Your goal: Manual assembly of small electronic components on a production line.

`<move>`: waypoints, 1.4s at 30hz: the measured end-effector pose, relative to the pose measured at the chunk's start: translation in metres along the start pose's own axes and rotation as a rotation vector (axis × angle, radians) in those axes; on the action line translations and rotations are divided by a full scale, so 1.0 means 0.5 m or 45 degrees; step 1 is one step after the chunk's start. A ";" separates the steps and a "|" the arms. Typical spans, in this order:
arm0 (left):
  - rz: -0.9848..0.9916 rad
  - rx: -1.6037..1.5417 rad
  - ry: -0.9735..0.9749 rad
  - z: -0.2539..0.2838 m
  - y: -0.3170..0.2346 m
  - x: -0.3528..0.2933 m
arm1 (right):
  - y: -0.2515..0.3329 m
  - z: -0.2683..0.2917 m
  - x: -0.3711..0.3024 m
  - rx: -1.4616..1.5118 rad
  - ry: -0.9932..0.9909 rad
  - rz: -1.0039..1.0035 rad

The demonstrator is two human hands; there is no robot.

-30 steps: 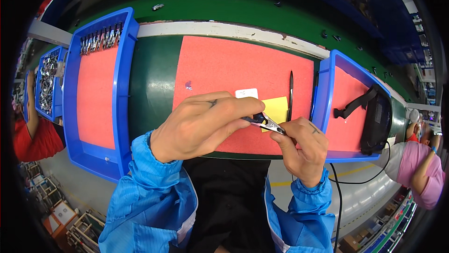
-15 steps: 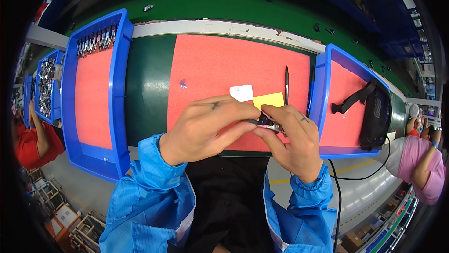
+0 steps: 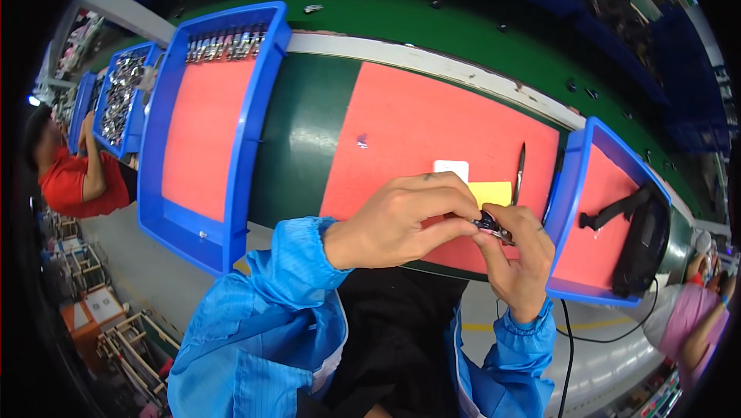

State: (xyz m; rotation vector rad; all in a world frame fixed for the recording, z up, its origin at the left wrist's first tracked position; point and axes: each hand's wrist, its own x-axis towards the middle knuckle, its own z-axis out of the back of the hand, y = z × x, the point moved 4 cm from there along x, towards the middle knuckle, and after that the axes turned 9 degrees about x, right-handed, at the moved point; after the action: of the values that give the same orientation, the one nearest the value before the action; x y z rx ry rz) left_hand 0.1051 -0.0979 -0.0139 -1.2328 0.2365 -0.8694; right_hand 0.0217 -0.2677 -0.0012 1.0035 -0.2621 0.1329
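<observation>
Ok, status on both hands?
Left hand, right hand: both pinching small shiny black-and-silver piece. Piece held over salmon-red rectangular mat. No obstruction visible.

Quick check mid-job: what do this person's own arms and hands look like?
Both arms wear loose, wrinkled bright-blue sleeves, gathered at the wrists, and whitish edging runs along the garment's opening. The left hand and right hand are ungloved; each shows a small dark marking.
</observation>
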 end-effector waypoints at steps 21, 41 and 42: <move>0.416 0.851 -0.228 0.152 -0.093 -0.142 | -0.044 -0.146 -0.070 1.007 -0.174 -0.548; 1.108 1.447 -0.279 0.657 0.194 -0.233 | -0.112 -0.179 -0.090 0.476 -0.216 -0.685; 1.137 1.533 -0.349 0.691 0.209 -0.247 | -0.103 -0.179 -0.085 0.464 -0.227 -0.704</move>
State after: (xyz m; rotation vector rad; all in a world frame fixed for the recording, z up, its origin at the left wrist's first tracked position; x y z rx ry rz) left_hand 0.2750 0.2436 -0.0200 -0.0309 -0.0021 0.0370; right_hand 0.0069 -0.2188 -0.1006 1.4180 -0.1153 -0.4274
